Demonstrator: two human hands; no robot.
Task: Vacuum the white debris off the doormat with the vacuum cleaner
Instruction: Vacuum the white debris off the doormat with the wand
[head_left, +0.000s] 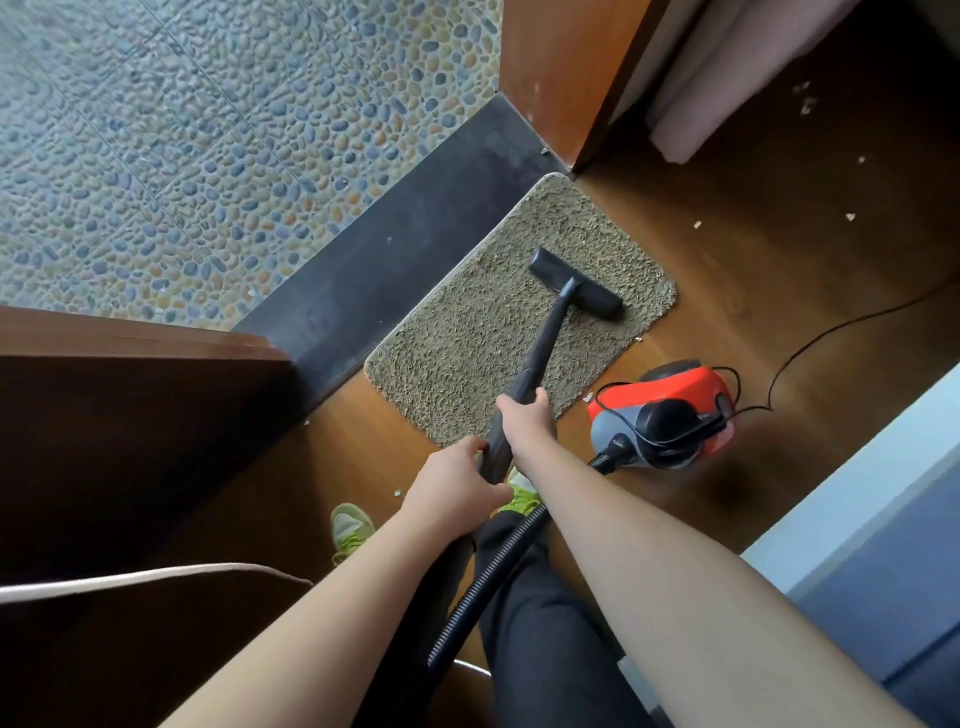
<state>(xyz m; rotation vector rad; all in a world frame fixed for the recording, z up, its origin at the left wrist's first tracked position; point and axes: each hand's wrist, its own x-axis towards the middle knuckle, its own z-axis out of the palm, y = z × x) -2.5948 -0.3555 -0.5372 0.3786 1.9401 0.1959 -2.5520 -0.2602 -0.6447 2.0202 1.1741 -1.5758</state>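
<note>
- Grip is taken on the long black plastic vacuum wand (540, 353) by both hands: the right hand (524, 423) is curled round it higher up, the left hand (457, 486) clasped round it just below.
- The flat black floor nozzle (575, 283) is rested on the far right part of the shaggy beige rectangular doormat (467, 343); no white debris can be made out on the pile.
- The light mat may be dragged or bunched if the nozzle is pulled back hard.
- White scraps (588, 397) beside the mat's edge could be missed.
- The red-and-grey canister vacuum cleaner (670, 415) could be tipped by a taut ribbed black hose (483, 577), or its thin black power cord (831, 332) snagged.
</note>
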